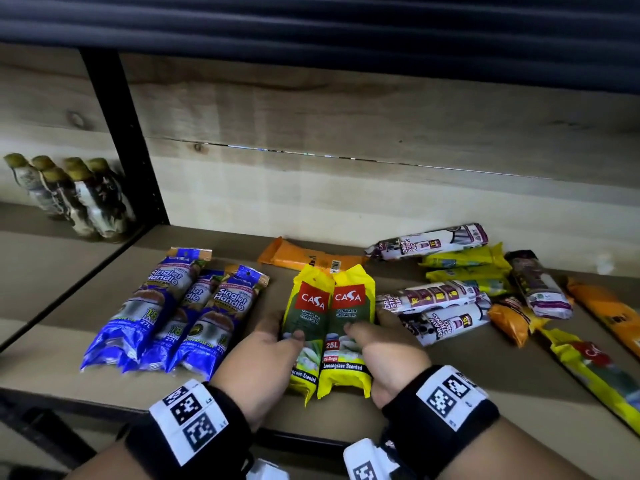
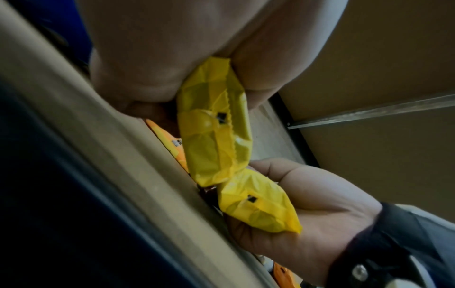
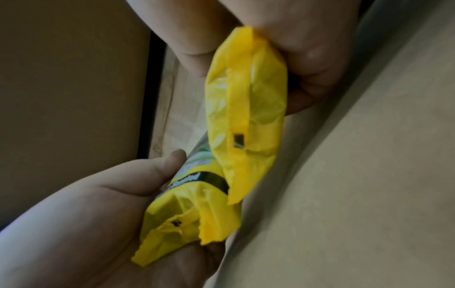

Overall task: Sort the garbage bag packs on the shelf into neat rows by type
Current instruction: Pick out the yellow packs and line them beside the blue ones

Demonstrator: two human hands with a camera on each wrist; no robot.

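Note:
Two yellow CASA garbage bag packs stand side by side at the front middle of the shelf (image 1: 62, 337). My left hand (image 1: 285, 329) grips the left yellow pack (image 1: 306, 317), thumb on its face. My right hand (image 1: 367, 323) grips the right yellow pack (image 1: 351, 306) the same way. The left wrist view shows the left hand's pack (image 2: 214, 126) and the right hand (image 2: 307, 214) holding its pack (image 2: 256, 210). In the right wrist view the right hand's pack (image 3: 248, 109) sits above the left hand (image 3: 110, 204) and its pack (image 3: 187, 210). Three blue Singlet Handle packs (image 1: 166, 306) lie in a row to the left.
An orange pack (image 1: 304, 259) lies behind the yellow pair. To the right is a loose mix of white drawstring packs (image 1: 440, 317), yellow packs (image 1: 467, 268) and orange packs (image 1: 509, 320). Another yellow pack (image 1: 595, 372) lies front right. Bottles (image 1: 76, 199) stand beyond a black post (image 1: 124, 140).

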